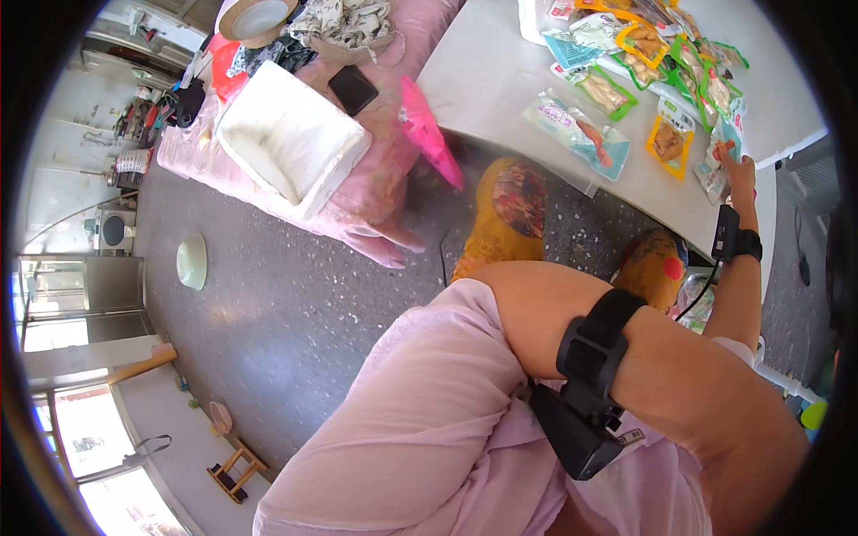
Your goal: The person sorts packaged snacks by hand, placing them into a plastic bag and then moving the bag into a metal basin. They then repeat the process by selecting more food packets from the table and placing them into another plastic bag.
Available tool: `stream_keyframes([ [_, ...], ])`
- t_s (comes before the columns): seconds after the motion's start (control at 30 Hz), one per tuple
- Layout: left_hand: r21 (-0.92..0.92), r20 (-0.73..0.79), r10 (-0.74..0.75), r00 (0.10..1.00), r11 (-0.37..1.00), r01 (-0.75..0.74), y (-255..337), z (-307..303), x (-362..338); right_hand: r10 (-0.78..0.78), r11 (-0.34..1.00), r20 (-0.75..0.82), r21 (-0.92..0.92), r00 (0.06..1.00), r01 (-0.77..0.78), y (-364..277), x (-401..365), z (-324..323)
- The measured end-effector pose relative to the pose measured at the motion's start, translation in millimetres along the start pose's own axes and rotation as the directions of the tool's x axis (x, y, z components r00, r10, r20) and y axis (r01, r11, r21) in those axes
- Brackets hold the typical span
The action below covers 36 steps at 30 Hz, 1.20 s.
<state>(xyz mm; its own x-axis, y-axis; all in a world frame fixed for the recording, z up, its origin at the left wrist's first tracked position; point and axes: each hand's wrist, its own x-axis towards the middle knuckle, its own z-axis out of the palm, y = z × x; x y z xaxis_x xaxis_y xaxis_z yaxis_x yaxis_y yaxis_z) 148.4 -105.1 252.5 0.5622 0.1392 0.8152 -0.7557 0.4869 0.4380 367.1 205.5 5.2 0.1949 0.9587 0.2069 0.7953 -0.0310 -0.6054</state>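
Note:
My right hand (740, 175) is at the right edge of the white table, its fingers closed on a clear snack packet (717, 170) with reddish contents. Just left of it lies an orange-edged packet (669, 143) of brown food. A larger pale-blue and clear packet (581, 134) lies flat farther left. Behind these, several green, orange and blue snack packets (688, 67) form a loose pile. A black strapped device (728, 237) sits on my right wrist. A bare arm with a black band (601, 344) crosses close to the camera; my left hand is out of view.
The white table (478, 85) stands at upper right. Beside it, a pink-covered surface (201, 165) holds a white foam box (286, 134), a dark phone (353, 89) and a tape roll (257, 18). A green basin (191, 262) and small wooden stool (237, 469) stand on the speckled floor.

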Motion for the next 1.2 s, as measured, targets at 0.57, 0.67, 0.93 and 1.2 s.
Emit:
stream_keyframes([
  [0.57,0.114,-0.031,-0.106,0.994,0.988,0.108,4.1,0.1,-1.3,-0.647,0.762,0.043,0.009,0.761,0.648,-7.3,-18.9,-28.8],
  [0.67,0.194,-0.074,-0.182,0.981,0.962,0.193,6.6,-2.4,-0.7,0.140,0.552,0.179,0.802,0.974,-0.227,-48.9,-36.0,-43.3],
  [0.93,0.369,-0.793,-0.047,0.608,0.757,0.540,-1.0,-57.8,-66.7,-0.083,0.290,0.258,0.930,0.962,-0.225,-64.6,-86.1,-69.6],
  [1.2,-0.022,-0.997,-0.045,0.070,0.952,0.304,-25.8,-97.2,-172.2,-0.238,-0.008,0.348,0.933,0.907,-0.360,-100.3,-160.2,-64.3],
])
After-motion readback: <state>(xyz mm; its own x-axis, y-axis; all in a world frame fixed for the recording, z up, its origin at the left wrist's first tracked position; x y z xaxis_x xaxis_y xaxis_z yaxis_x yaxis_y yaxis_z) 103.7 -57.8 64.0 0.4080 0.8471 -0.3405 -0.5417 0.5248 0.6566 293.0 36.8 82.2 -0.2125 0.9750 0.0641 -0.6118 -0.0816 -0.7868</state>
